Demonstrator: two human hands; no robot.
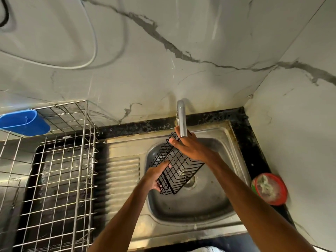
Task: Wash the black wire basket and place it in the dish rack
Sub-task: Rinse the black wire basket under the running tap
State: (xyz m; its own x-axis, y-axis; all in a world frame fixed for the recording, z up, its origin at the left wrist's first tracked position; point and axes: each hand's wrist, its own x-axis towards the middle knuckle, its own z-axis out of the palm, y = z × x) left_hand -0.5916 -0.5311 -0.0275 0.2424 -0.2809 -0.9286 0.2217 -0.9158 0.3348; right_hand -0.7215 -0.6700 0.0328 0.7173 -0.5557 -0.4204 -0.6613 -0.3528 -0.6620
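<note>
The black wire basket [175,166] hangs tilted over the steel sink bowl [209,202], its far end under the tap spout [181,120]. My left hand [156,177] grips its near left side from below. My right hand [190,146] rests over the basket's far upper rim, fingers stretched toward the spout's tip; whether it clasps the wires I cannot tell for sure. No water stream is visible. The metal wire dish rack [60,170] stands to the left of the sink.
A blue plastic cup holder [25,122] hangs on the rack's far edge. A round red and green dish with a scrub pad [269,188] sits on the black counter at the right. The ribbed drainboard [123,175] lies between rack and bowl. Marble wall behind.
</note>
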